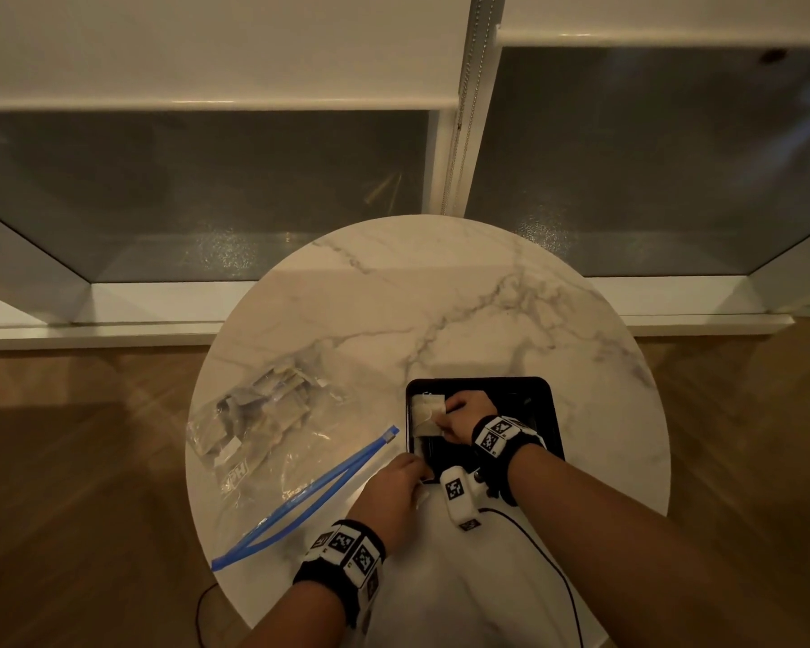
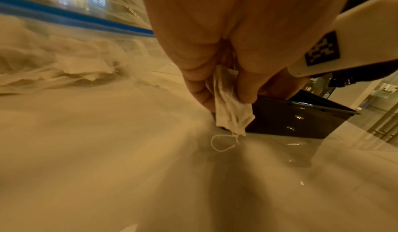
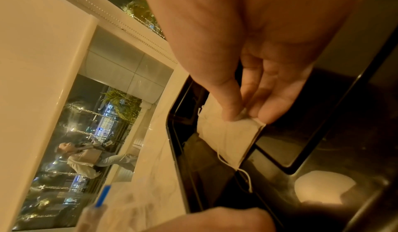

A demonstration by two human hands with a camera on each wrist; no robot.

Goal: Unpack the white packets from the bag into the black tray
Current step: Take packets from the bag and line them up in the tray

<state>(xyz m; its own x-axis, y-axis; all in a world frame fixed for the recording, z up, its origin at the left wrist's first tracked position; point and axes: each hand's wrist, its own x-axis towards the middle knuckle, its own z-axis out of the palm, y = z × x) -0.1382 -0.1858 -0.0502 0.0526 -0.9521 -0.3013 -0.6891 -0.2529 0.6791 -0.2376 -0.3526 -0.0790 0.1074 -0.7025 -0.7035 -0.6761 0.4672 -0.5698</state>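
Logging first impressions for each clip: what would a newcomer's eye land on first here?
Probably the two hands at the near edge of the round marble table, each pinching a white packet: the right hand holds its packet inside the black tray, and the left hand holds a crumpled one just outside the tray's near corner. To the left lies the clear bag, its blue zip open, still holding packets.

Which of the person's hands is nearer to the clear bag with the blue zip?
The left hand. It sits just beside the bag's blue opening, pinching a white packet. The right hand is farther off, over the black tray, holding another packet.
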